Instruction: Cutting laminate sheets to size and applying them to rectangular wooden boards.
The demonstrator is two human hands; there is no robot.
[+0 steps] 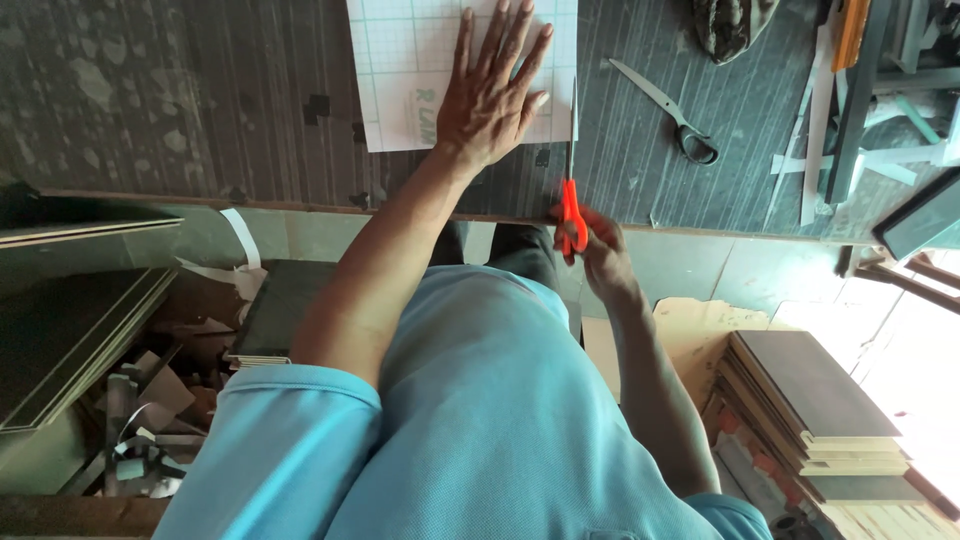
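Observation:
My left hand (490, 100) lies flat, fingers spread, on a white sheet with a green grid (400, 70) spread on the dark worktable (200, 100). My right hand (595, 245) grips the handles of orange-handled scissors (571, 190) at the table's near edge. Their blades point away from me and run along the sheet's right edge, close beside my left hand's thumb. Whether the blades are cutting into the sheet I cannot tell.
Black-handled scissors (670, 110) lie on the table to the right. Strips and frame pieces (830, 120) clutter the far right. Stacked dark boards (820, 400) sit on the floor at right. Panels and scraps (100, 380) are piled at left.

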